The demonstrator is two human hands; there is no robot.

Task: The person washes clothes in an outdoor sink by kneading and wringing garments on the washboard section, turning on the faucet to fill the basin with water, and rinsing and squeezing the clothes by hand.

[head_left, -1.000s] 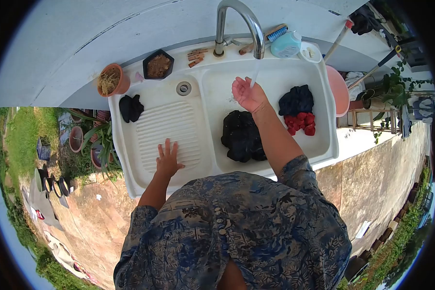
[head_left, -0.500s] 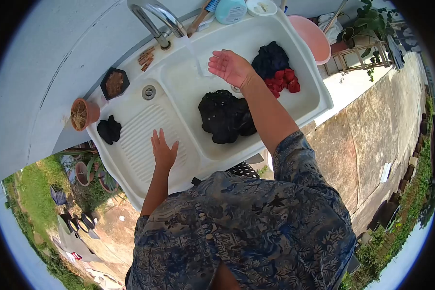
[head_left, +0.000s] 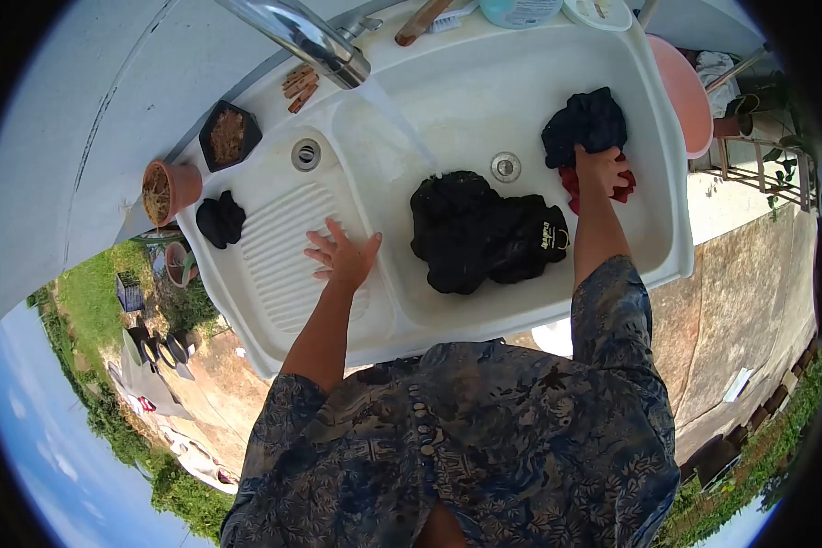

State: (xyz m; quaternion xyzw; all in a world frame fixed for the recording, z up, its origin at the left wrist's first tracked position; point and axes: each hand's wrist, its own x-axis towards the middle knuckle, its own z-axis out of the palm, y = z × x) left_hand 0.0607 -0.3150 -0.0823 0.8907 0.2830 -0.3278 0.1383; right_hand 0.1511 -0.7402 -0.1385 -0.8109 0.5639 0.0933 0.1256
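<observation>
My left hand point(head_left: 342, 258) rests over the ribbed washboard point(head_left: 288, 247) with its fingers spread and nothing in it. At the right end of the white basin, my right hand point(head_left: 601, 172) reaches onto a red cloth point(head_left: 624, 187) and the lower edge of a dark navy cloth point(head_left: 584, 125); whether its fingers grip either is unclear. A black garment point(head_left: 470, 233) with light lettering lies bunched in the middle of the basin. Water runs onto it from the metal faucet point(head_left: 324, 55). A small black cloth point(head_left: 220, 220) lies at the washboard's left.
Two plant pots, one terracotta point(head_left: 172, 190) and one black point(head_left: 229, 135), stand at the sink's left edge. Clothes pegs point(head_left: 300, 87), a brush handle point(head_left: 422, 23) and a blue bottle point(head_left: 521, 9) line the back ledge. A pink basin point(head_left: 683, 96) is at the right.
My right hand has moved from near the water stream to the navy and red cloths. The view has shifted closer to the sink, and the stream now falls on the black garment.
</observation>
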